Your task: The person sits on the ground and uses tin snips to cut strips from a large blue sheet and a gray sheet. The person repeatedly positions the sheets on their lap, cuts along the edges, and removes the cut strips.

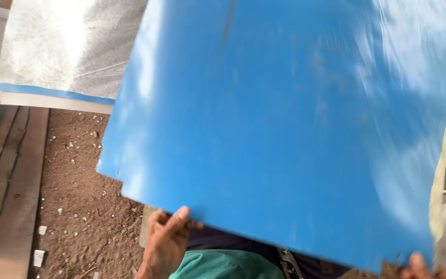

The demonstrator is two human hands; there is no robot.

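Observation:
A large blue panel (285, 124) fills most of the head view, tilted and motion-blurred, with a pale yellowish edge along its right side. My left hand (165, 243) grips its lower left edge, thumb on top. My right hand (420, 266) is only partly visible at the bottom right corner, fingers on the panel's lower right edge. Below the panel I see my green garment (223, 264) and dark trousers.
Reddish dirt ground (78, 196) with small white chips lies at the left. A grey-white sheet on a blue-edged board (63, 57) lies at upper left. Grey concrete steps (6, 170) run along the left edge. A grey surface shows at far right.

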